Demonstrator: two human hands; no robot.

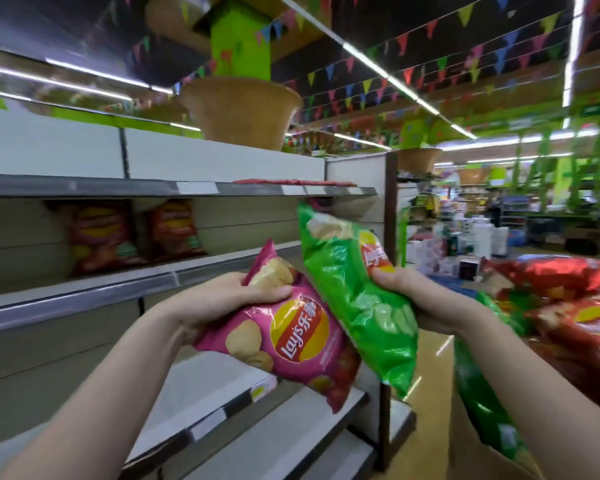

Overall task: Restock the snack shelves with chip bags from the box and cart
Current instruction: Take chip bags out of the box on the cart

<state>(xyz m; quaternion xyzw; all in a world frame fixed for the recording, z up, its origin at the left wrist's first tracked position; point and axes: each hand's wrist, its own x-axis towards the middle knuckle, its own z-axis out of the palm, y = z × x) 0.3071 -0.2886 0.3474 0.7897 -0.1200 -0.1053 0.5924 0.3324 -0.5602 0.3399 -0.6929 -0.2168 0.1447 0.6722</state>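
The long white-and-grey metal snack shelving (84, 292) fills the left of the view, its tiers mostly bare, with two red foil chip bags (136, 233) standing upright at the back of the middle tier. To the right lies a heap of red and green chip bags (555, 306), apparently the supply in the box or cart, though its container is barely visible. In front of the shelving the person holds two bags in the air, touching each other at their inner edges. The right hand (420, 299) grasps the glossy green foil chip bag (361, 306) at its side, fingers curled round it. The left hand (236, 294) pinches the pink foil chip bag (291, 337) near its top, thumb across the front. The step in hand seems to be carrying both to the shelf. To do it well, each bag should likely go in upright with its label facing out, grouped by flavour beside matching stock, pushed back gently, one hand at a time, so the air-filled packs neither crush nor topple forward.
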